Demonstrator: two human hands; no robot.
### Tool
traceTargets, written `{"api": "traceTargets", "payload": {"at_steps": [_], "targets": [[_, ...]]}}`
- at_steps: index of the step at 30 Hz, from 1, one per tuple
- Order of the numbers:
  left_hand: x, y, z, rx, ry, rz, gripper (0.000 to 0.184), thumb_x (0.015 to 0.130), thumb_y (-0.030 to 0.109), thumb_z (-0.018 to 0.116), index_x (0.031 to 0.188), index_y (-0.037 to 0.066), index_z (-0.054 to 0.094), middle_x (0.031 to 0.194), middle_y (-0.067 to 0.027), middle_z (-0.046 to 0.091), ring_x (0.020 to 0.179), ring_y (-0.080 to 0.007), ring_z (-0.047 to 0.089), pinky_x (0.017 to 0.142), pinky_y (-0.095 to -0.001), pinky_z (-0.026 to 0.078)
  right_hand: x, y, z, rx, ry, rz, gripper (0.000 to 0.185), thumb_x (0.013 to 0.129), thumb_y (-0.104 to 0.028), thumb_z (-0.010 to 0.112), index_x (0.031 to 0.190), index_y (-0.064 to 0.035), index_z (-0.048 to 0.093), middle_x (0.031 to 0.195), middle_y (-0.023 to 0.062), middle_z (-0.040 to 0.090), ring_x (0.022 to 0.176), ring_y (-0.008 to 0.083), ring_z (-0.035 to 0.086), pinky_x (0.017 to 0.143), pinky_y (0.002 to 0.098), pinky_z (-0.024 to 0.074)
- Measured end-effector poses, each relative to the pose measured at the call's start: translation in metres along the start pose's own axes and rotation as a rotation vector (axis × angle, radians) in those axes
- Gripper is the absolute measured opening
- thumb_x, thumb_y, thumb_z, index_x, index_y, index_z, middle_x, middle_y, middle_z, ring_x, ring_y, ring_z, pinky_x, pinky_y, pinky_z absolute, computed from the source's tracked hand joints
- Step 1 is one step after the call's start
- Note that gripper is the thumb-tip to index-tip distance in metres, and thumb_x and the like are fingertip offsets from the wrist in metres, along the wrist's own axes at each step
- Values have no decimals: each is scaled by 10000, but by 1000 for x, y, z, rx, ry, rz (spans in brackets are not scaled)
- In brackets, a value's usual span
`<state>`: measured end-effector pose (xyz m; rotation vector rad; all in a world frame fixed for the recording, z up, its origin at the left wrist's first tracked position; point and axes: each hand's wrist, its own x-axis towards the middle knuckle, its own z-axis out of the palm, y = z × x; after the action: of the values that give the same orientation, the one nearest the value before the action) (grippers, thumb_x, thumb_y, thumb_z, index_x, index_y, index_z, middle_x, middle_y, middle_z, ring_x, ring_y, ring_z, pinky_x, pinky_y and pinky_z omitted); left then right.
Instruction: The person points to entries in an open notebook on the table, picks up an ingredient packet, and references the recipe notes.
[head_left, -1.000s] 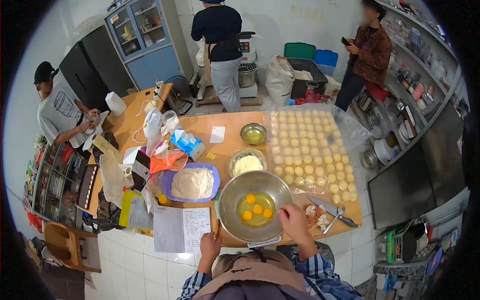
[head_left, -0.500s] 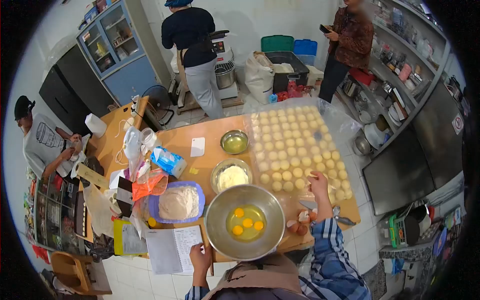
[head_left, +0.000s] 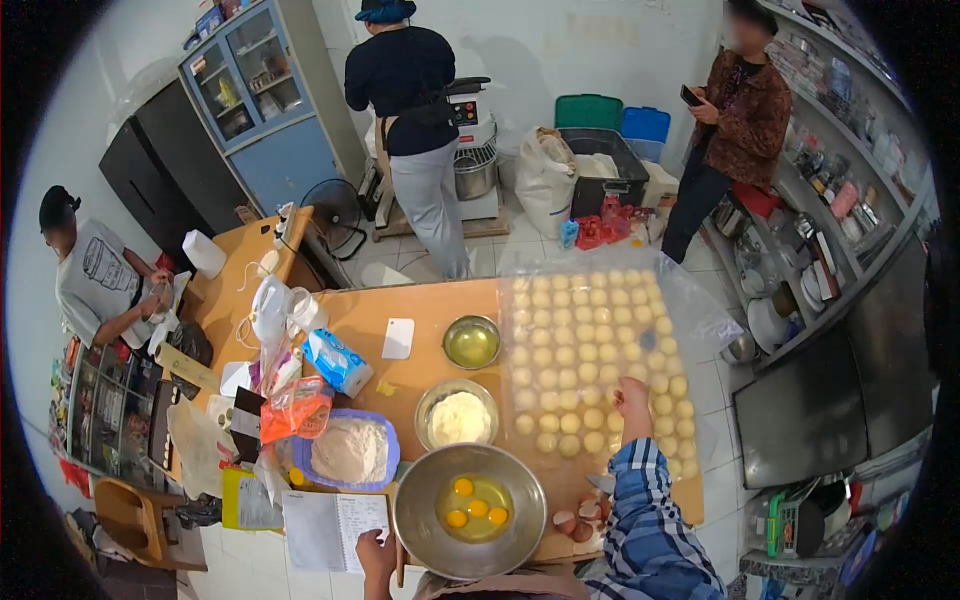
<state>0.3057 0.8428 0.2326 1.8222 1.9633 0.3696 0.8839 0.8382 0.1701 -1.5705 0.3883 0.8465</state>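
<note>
My right hand (head_left: 632,397) is closed above the rows of pale dough balls (head_left: 571,444), which lie under a clear plastic sheet (head_left: 700,290). Whether its fingers pinch anything is hidden. Low at the table's front edge, my left hand (head_left: 376,553) has loosely curved, parted fingers and holds nothing visible. It is beside an open notebook (head_left: 335,530) and a wooden stick (head_left: 400,562). Between my arms stands a large steel bowl (head_left: 415,535) containing several raw eggs with whole yolks (head_left: 463,486). Cracked eggshells (head_left: 580,518) and a partly covered knife (head_left: 601,482) lie near my right sleeve.
Beyond the big bowl are a bowl of creamy white stuff (head_left: 424,420), a bowl of yellowish liquid (head_left: 450,350) and a white scraper (head_left: 398,338). A purple tub of flour (head_left: 390,440) stands left. Three people (head_left: 420,110) are around the room.
My right hand has drawn from an outstretched pinch into a more closed shape over the dough balls. My view has tilted up, so the table and bowl sit lower.
</note>
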Motion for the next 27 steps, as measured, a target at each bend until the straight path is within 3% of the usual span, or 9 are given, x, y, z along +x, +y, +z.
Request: {"api": "traceTargets", "payload": {"at_steps": [2,5,8,10,16,19,22,25,27], "targets": [[2,1,-2,22,-11,12,305,658,187,673,821,-64,615,793,-217,588,658,-292,591,618,-357,482,4,3,2,49,70,-39,134,754,-98,537,887,-80,541,679,40,498,487,139,451,376,260,333],[8,9,-3,31,-11,13,313,664,171,663,853,-73,605,792,-214,594,665,-277,604,627,-354,482,13,24,-12,24,108,-431,78,740,-89,539,703,-22,550,548,30,485,403,119,423,343,233,315],[11,12,-1,22,-24,1,335,673,180,651,878,-79,602,831,-228,599,677,-294,614,646,-360,483,56,63,-45,-333,325,-614,111,730,-53,568,640,9,549,517,35,499,368,111,416,331,236,313],[10,27,-7,40,-34,-46,336,669,186,657,869,-79,607,834,-231,599,678,-302,615,644,-357,485,-30,40,-40,-12,156,-451,141,725,-27,555,816,73,596,568,56,541,425,114,472,373,248,361],[7,10,5,14,4,8,284,668,162,665,829,-65,610,811,-218,578,658,-295,588,607,-348,490,-28,67,-62,23,101,-434,122,722,-29,574,796,61,609,595,54,552,417,116,476,366,255,361],[2,16,-1,42,-3,12,292,668,170,666,830,-66,612,814,-218,579,660,-296,590,606,-348,489,-9,72,-64,-187,152,-441,150,718,-59,571,817,43,619,628,85,582,472,151,522,433,278,413],[-4,18,-4,60,15,53,297,666,176,669,829,-66,613,813,-217,580,664,-295,593,606,-348,488,24,89,-68,-495,229,-771,181,712,-105,571,829,23,625,683,130,609,586,191,568,560,298,450],[-11,12,-6,49,16,47,314,655,194,673,823,-66,618,805,-220,586,677,-303,596,617,-353,487,-37,59,-65,-588,315,-808,203,705,-141,574,824,15,625,727,153,616,688,212,583,656,306,445],[-13,4,-4,33,17,57,327,647,207,675,822,-64,621,798,-224,590,686,-311,597,630,-360,485,-49,54,-80,-487,288,-785,199,704,-140,583,815,20,623,736,150,617,694,212,582,657,310,442]]}}
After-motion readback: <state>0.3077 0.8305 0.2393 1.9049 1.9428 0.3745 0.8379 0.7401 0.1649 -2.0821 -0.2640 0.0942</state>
